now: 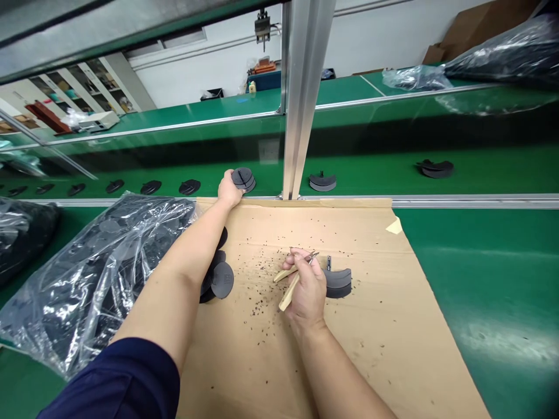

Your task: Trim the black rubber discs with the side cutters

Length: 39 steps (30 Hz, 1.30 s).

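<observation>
At the edge of the green conveyor belt, my left hand [230, 189] reaches far out, fingers closed on a round dark grey plastic piece [243, 178] with a ridged top. My right hand [307, 288] is wrapped round cutting pliers [292, 290] with pale yellow handles, their metal jaws pointing up and right. Just right of that hand lies a curved dark grey plastic piece [338, 282] with a small upright stem, partly hidden by the fingers. Under my left forearm sit several round dark grey discs [222, 280], partly covered by the arm.
A cardboard sheet [371, 349] scattered with small dark bits covers the green table [502, 273]. Clear plastic bags [105, 262] of dark parts lie at left. More dark pieces [190, 186] line the belt [371, 169]. A metal post [301, 105] rises at the middle.
</observation>
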Each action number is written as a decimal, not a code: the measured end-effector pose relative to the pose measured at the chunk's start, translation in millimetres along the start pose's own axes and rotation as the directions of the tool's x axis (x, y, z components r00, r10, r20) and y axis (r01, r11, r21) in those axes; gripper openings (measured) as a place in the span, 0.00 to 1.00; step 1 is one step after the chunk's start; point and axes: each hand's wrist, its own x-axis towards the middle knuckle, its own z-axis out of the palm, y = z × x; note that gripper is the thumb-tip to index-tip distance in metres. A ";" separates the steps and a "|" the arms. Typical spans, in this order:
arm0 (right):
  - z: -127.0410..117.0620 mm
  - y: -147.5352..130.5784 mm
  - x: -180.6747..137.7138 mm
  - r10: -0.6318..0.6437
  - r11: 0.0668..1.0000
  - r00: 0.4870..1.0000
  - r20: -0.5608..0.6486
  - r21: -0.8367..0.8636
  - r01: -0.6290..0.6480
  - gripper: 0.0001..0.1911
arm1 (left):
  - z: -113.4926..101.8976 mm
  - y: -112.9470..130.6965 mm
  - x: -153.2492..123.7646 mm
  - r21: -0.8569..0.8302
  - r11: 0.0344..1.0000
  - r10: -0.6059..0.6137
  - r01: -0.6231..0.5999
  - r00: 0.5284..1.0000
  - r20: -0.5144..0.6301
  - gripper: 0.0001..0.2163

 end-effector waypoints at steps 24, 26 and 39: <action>-0.5 7.3 -0.3 -0.046 0.999 0.999 -0.014 -0.003 0.046 0.13 | 7.2 73.9 -59.3 -0.072 0.839 0.523 -0.540 0.835 -0.169 0.14; 0.2 7.8 -1.3 -0.051 0.999 0.998 -0.024 -0.002 0.051 0.13 | 19.3 101.7 -78.9 -0.121 0.753 0.653 -0.647 0.757 0.009 0.08; -2.8 19.2 4.5 -0.084 0.996 0.995 -0.052 -0.018 0.083 0.11 | 127.4 199.5 -51.0 0.169 0.983 0.015 -0.075 0.943 0.332 0.23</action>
